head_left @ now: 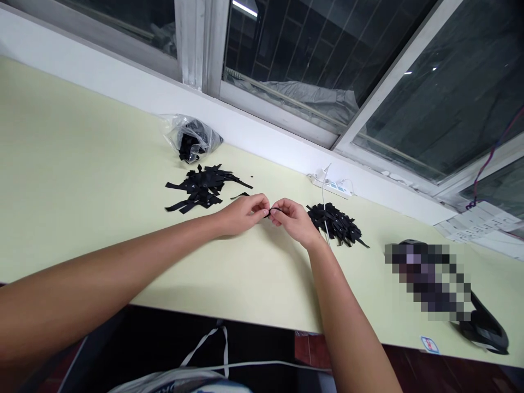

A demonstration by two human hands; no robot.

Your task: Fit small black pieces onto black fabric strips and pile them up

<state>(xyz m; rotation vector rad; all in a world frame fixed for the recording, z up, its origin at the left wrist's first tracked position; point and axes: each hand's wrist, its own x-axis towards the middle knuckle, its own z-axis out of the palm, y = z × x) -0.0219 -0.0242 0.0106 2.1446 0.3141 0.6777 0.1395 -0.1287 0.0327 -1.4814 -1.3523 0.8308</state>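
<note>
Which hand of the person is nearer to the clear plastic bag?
Left. The left hand is to the right of the clear plastic bag and closer to the person; the right hand is farther right.

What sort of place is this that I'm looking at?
Likely a workroom or small workshop, though the rest of the room is out of view: a long pale-yellow worktable stands along windows, with heaps of loose black strips on it.

Left hand (246, 214) pinching, left arm (135, 261) outstretched behind it. Right hand (295, 219) pinching just beside left hand, right arm (351, 316) bare.
</note>
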